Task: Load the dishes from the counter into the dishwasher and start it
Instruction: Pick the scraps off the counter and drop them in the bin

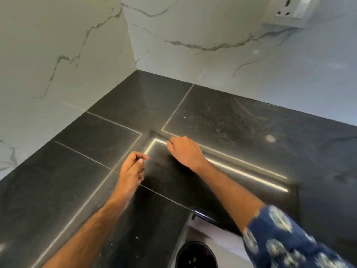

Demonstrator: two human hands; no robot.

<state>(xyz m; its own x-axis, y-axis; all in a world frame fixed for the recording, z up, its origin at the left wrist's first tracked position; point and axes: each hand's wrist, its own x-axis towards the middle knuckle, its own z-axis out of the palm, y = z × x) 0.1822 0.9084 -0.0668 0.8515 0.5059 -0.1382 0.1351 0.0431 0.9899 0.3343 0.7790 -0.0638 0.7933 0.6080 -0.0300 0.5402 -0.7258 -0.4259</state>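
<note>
A: Where are the hands sitting?
B: Both are hovering over the black counter (251, 122) at its inner corner. The left hand (133, 167) is loosely curled, holding nothing; the right hand (185, 151) is relaxed, fingers bent down, also holding nothing.
A: Any containers?
B: A dark round bin (196, 255) is standing below the counter edge; I cannot tell its contents.

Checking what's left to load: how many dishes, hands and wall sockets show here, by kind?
Dishes on the counter: 0
Hands: 2, left hand and right hand
Wall sockets: 1, socket plate
Total: 3
</note>
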